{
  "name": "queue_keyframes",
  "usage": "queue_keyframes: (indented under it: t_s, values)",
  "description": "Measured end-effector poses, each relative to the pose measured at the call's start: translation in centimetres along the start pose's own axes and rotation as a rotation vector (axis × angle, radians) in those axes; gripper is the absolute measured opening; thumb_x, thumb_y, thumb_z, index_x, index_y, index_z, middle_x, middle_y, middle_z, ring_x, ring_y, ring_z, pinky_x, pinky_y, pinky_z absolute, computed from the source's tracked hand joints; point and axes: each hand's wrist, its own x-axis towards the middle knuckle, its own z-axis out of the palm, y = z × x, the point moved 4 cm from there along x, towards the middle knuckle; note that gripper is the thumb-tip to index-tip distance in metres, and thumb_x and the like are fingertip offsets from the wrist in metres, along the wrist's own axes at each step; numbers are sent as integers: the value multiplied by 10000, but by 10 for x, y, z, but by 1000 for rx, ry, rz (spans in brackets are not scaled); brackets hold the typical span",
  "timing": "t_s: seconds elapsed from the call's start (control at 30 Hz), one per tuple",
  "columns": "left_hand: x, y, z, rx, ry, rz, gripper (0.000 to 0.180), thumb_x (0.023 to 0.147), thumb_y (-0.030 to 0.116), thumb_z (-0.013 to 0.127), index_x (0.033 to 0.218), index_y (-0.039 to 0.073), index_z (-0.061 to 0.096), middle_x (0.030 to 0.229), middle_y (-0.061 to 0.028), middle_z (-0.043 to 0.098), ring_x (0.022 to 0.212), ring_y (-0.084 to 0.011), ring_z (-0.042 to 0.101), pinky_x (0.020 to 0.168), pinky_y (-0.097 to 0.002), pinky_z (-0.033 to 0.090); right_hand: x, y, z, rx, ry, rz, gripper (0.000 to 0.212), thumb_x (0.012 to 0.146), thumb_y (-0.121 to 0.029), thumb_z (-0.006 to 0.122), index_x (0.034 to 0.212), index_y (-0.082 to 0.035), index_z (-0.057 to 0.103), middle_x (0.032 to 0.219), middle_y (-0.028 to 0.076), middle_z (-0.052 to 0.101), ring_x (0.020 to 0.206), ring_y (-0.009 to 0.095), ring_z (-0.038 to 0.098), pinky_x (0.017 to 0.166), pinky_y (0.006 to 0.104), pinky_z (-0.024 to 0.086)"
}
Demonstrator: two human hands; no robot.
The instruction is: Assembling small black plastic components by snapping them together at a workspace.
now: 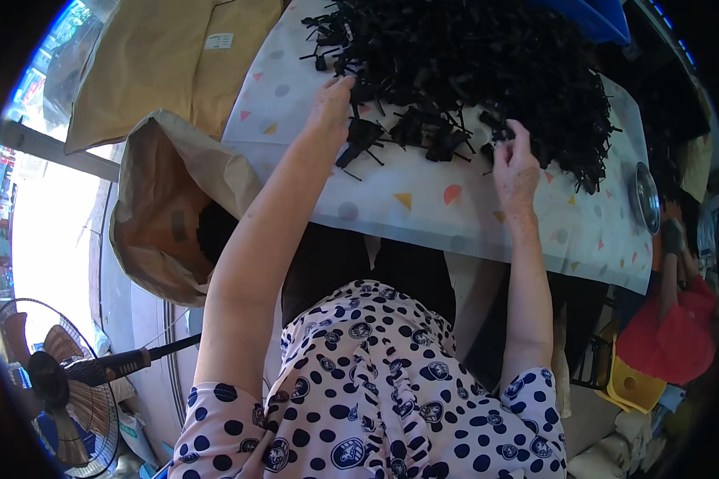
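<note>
A large heap of small black plastic parts (455, 60) with thin prongs covers the far side of the table. My right hand (517, 169) is at the heap's near edge, thumb and index finger closed on a black plastic part (497, 128). At the heap's left edge is my left hand (328, 108), its fingers drawn together against the black pieces; what they grip is hidden. Between my hands, several loose black parts (443, 144) lie apart from the heap on the patterned table cover (375, 199).
An open brown paper sack (156, 231) with dark contents stands left of the table, below a large flat brown sack (152, 64). A metal bowl (645, 198) sits at the right edge. A blue bin (595, 17) is behind the heap. A fan (52, 379) stands lower left; a person in red (671, 335) is at right.
</note>
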Motion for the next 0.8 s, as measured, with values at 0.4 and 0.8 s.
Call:
queue_keyframes:
  t_s: [0.4,0.8]
  values:
    - [-110,-21,-56,1015,-89,540,352,805,64,551,1154,102,567,1126,-84,574,867,-239,610,765,-386,490,-3,-37,19,2,-79,-171,306,872,-113,582,1174,-107,533,652,106,611,591,251,619,554,348,482]
    - [-115,-24,-46,1429,-233,605,73,814,111,589,883,87,592,962,-129,560,874,-364,586,739,-450,464,-70,-98,38,762,-391,-122,163,922,-123,555,1046,-19,575,676,4,539,582,74,481,526,230,387]
